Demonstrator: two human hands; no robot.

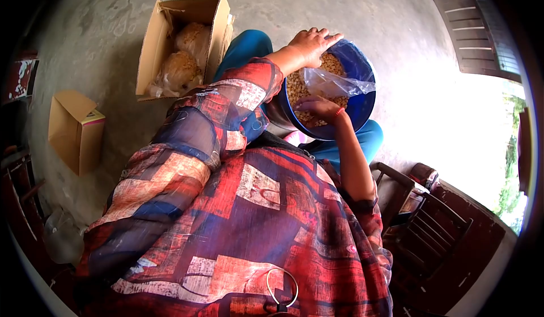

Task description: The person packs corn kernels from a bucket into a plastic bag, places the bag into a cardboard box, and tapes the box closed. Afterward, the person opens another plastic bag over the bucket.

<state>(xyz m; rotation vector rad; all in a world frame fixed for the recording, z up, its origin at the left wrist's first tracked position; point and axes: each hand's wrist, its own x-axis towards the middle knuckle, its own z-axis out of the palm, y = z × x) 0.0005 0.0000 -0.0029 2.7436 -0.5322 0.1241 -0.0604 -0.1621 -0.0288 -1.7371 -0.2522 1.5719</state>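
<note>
Handling of loose pieces [296, 88] inside the blue tub [365, 103] appeared in hand, left fingers [333, 39] extended at its rim, right fingers [306, 105] among the pieces, grip indeterminable; the next move likely required clearance from the plastic bag [333, 83].

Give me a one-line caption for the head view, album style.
Left hand at the rim of a blue bucket, right hand among the grain-like pieces, near a clear plastic bag.
</note>
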